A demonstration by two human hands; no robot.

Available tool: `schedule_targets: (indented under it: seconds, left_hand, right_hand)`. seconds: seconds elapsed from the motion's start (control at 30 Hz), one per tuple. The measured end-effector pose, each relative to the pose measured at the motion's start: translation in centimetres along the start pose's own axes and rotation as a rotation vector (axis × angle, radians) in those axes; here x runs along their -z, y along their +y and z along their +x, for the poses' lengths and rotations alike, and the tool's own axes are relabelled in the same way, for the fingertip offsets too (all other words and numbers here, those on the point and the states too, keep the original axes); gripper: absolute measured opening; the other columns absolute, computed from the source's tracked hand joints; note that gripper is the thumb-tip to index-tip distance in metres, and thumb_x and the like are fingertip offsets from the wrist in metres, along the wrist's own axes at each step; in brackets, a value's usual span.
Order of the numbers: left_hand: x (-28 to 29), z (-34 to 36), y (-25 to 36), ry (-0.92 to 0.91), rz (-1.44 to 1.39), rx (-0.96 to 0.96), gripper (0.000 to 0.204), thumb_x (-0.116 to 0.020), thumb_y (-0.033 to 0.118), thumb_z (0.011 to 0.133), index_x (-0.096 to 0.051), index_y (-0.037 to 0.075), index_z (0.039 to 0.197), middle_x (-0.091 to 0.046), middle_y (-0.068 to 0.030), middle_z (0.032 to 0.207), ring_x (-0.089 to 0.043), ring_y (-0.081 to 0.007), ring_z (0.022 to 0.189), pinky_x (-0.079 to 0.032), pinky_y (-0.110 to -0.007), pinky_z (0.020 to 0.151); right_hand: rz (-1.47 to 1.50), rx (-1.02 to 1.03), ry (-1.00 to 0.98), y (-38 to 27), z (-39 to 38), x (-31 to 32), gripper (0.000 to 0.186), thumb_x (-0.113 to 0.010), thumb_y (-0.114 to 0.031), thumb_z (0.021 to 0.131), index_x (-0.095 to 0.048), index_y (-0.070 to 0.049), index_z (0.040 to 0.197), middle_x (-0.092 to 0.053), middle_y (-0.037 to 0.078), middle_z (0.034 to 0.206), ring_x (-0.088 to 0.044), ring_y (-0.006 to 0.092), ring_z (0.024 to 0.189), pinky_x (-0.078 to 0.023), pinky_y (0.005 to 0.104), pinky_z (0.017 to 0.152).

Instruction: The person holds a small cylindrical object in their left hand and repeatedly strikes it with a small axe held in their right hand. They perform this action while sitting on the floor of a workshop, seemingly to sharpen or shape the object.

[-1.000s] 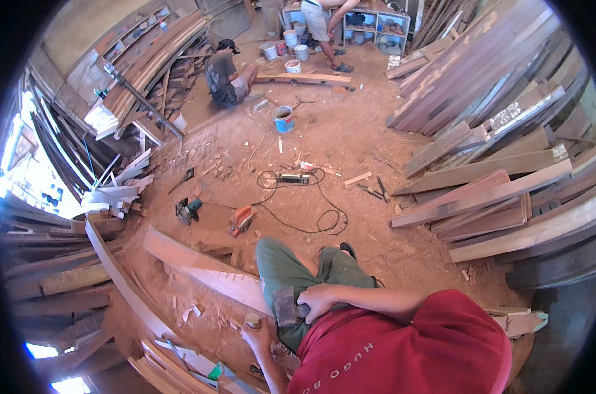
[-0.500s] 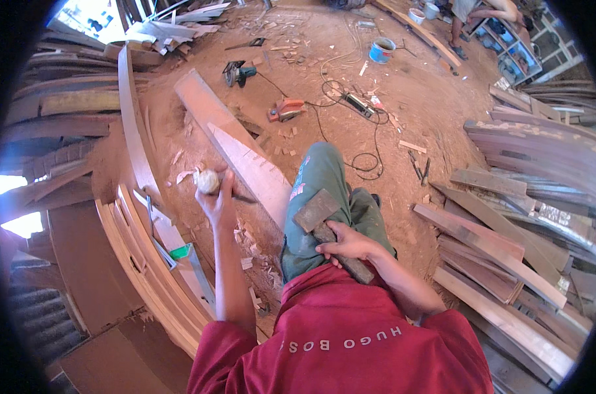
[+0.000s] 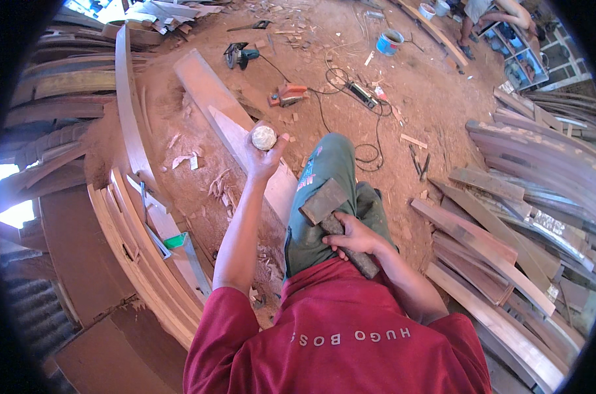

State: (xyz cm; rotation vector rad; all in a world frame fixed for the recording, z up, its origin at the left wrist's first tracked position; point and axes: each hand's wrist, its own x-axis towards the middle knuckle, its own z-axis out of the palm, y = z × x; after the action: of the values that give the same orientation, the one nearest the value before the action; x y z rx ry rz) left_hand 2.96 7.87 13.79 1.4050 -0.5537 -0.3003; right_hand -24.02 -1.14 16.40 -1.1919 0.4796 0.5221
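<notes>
My left hand point(image 3: 266, 157) is closed around a round piece with a pale, rough end point(image 3: 264, 138); the rest of it is hidden by the fingers. It is raised in front of a long pale plank point(image 3: 229, 128) lying on the floor. My right hand point(image 3: 354, 238) is wrapped round the handle of a wooden mallet point(image 3: 324, 201). The mallet's blocky head rests against my green trouser leg point(image 3: 321, 167), its handle slanting back toward my red shirt.
An orange electric planer point(image 3: 288, 95), a green circular saw point(image 3: 241, 56) and a power strip point(image 3: 362, 94) lie ahead among cables. Curved boards point(image 3: 143, 262) are at left, stacked timber point(image 3: 482, 230) at right. A bucket point(image 3: 390, 43) and another person point(image 3: 495, 16) are farther off.
My left hand has moved right and farther out with the pale-ended piece, from above the shavings to in front of the plank. My right hand still holds the mallet on my leg.
</notes>
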Motion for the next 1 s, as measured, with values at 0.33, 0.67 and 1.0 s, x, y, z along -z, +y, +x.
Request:
schedule_targets:
  seconds: [0.33,0.67,1.0]
  left_hand:
    - [-0.5,0.0,0.4,0.026,0.019,-0.122,0.017,-0.069,0.003,0.079,-0.053,0.007,0.075,-0.049,0.0022,0.063,-0.046,-0.0061,0.052,-0.038,-0.023,0.046]
    - [-0.1,-0.7,-0.9,0.026,0.025,-0.169,0.015,-0.065,0.001,0.08,-0.052,0.006,0.075,-0.049,0.0015,0.063,-0.046,-0.0064,0.051,-0.037,-0.023,0.045]
    - [-0.7,-1.4,-0.1,0.02,0.211,-0.326,0.016,-0.07,0.007,0.075,-0.054,0.005,0.073,-0.051,-0.0003,0.066,-0.048,-0.0104,0.059,-0.04,-0.027,0.055]
  right_hand:
    - [-0.003,0.054,-0.007,0.4,0.0,0.2,0.041,-0.07,-0.011,0.086,-0.046,0.003,0.116,-0.059,0.007,0.069,-0.061,0.0148,0.053,-0.05,0.0285,0.046]
    - [-0.017,0.074,0.004,0.3,-0.3,-0.1,0.039,-0.07,-0.012,0.087,-0.048,0.003,0.115,-0.06,0.008,0.07,-0.061,0.0153,0.052,-0.05,0.0288,0.046]
    - [-0.033,0.078,-0.004,0.3,-0.2,0.0,0.039,-0.07,-0.014,0.088,-0.047,0.003,0.115,-0.06,0.008,0.07,-0.061,0.0147,0.052,-0.05,0.028,0.046]
